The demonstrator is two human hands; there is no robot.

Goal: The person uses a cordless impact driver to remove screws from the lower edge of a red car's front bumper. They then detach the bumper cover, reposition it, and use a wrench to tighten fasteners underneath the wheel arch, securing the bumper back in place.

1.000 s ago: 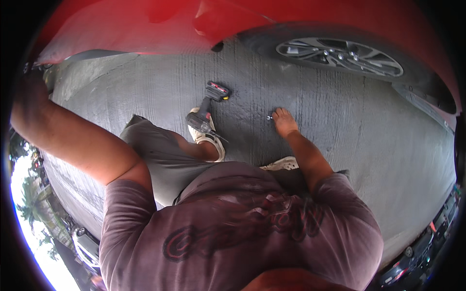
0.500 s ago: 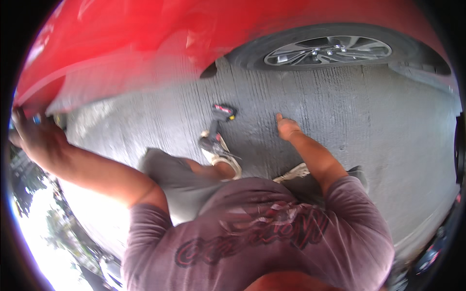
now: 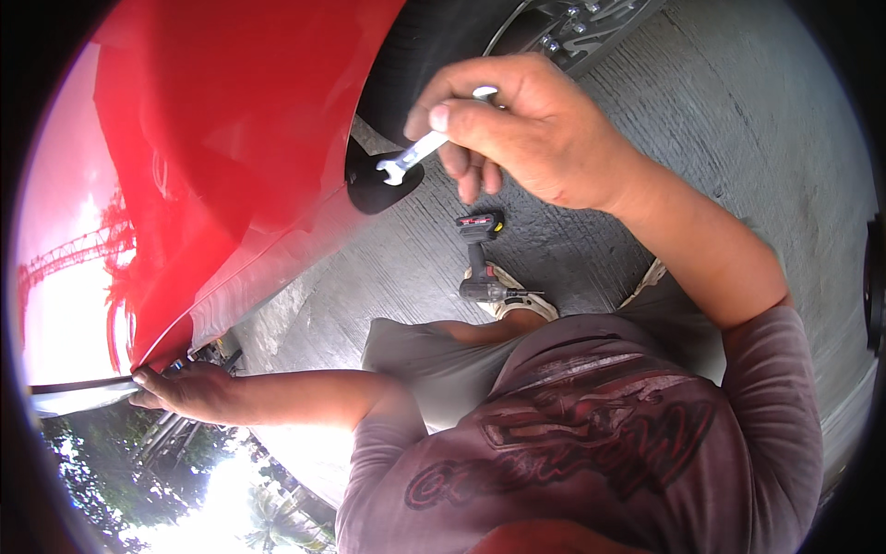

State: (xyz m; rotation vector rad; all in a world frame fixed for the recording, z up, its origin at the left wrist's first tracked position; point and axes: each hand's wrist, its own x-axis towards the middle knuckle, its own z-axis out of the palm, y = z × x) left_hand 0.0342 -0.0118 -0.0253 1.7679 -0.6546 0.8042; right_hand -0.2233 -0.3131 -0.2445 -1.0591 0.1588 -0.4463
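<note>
Up in front of me, my right hand [image 3: 526, 129] is closed on a small silver open-end wrench [image 3: 415, 157], pinched between thumb and fingers. The wrench's forked tip points down-left, in front of the dark wheel-arch edge, and I cannot tell whether it touches anything. At the far left, my left hand [image 3: 189, 392] grips the lower edge of the red car bumper [image 3: 249, 185], its thumb against the edge and some fingers hidden. A black cordless drill [image 3: 478, 268] stands on the ground against my shoe, its bit pointing right and its battery away from me.
The car's tire [image 3: 425, 65] and alloy wheel [image 3: 572, 32] are at the top, beside the bumper. Grooved concrete [image 3: 729, 138] lies under the car and around me. Beyond my left arm are trees [image 3: 129, 471] and bright daylight.
My right hand has risen from low over the concrete to the wheel arch, and the wrench now shows in it. The view has turned left, bringing the bumper and left hand further into sight.
</note>
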